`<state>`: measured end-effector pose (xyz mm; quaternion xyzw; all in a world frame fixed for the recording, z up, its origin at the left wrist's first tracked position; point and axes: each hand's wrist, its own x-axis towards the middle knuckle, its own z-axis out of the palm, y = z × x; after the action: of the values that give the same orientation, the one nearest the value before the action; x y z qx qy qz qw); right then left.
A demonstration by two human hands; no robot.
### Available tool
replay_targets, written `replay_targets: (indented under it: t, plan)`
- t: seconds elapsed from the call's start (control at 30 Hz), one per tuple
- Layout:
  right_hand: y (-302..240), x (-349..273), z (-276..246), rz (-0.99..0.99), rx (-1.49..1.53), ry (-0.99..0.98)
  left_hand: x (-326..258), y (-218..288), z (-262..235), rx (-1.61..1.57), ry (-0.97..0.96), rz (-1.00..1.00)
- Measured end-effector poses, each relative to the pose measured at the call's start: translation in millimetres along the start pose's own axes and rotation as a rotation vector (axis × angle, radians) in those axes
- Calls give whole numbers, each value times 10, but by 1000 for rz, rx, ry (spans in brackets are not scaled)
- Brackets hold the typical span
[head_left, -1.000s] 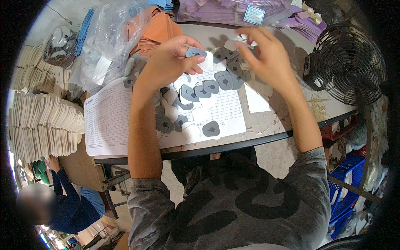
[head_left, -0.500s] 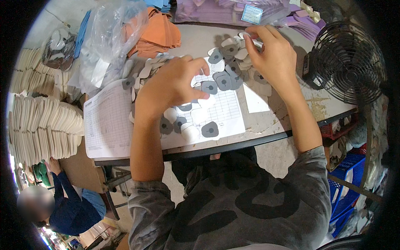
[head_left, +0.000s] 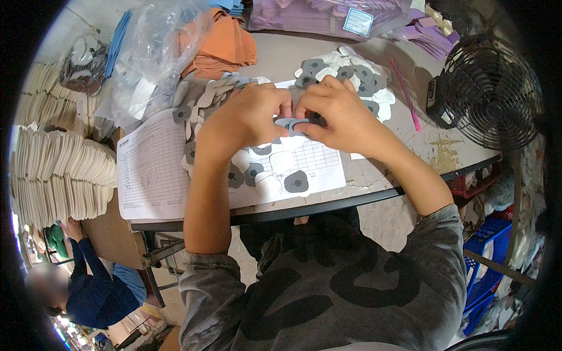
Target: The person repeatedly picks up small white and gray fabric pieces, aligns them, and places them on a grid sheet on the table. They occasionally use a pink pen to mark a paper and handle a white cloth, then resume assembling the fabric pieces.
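Observation:
Over the middle of the table, my left hand [head_left: 243, 114] and my right hand [head_left: 341, 114] have their fingertips close together. Small grey rounded pieces [head_left: 286, 123] show between them, with thumbs and fingers of both hands pinching them. How many there are is hidden by the fingers. Below the hands, more grey cut-out pieces with a dark keyhole-like mark, such as this grey piece [head_left: 296, 182], and white pieces [head_left: 267, 184] lie on a printed grid sheet [head_left: 325, 169]. Beyond my right hand spreads a pile of mixed grey and white pieces [head_left: 366, 76].
Another pile of pieces [head_left: 211, 96] lies beside my left forearm. A pink pen [head_left: 404, 90] and a black fan [head_left: 492, 93] are on the right. Plastic bags [head_left: 152, 52], orange sheets [head_left: 225, 44] and purple stacks [head_left: 293, 14] line the back. A person [head_left: 102, 286] sits at left.
My right hand has come left and nearer from the far pile to meet my left hand, and now pinches the grey pieces. The pink pen has come into view.

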<state>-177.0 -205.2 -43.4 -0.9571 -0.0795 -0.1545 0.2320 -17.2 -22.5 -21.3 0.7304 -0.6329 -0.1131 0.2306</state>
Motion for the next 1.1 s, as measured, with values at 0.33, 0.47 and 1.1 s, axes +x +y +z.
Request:
replay_targets:
  t: [0.33,0.47,1.1]
  plan:
    - [107,71,-171,33,183,189,71,56,-194,-300,-25,-150]
    - [198,-12,-401,214,-455,188,39,38,-40,-125,58,-55]
    - [381,-179,-50,185,-692,-10,28,-63,-105,-145,-87,-127]
